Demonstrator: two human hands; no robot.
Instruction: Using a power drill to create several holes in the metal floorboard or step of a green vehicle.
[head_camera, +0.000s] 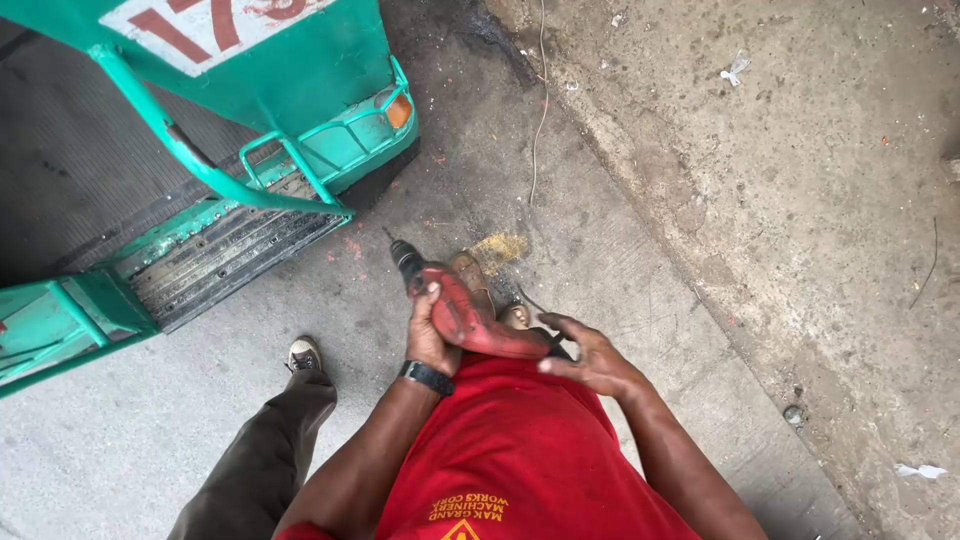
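Observation:
I hold a red power drill (470, 315) in front of my red shirt, its dark chuck pointing up and left toward a green vehicle (260, 90). My left hand (428, 335), with a black watch on the wrist, wraps around the drill's body from the left. My right hand (590, 355) grips the rear handle end, fingers spread along it. The drill hangs above the concrete floor, apart from the vehicle.
The green vehicle's step and ribbed metal floor (220, 265) fill the upper left. My left leg and shoe (303, 355) stand on grey concrete. A rougher, dirty strip of ground (800, 200) with a thin wire and scraps of litter runs along the right.

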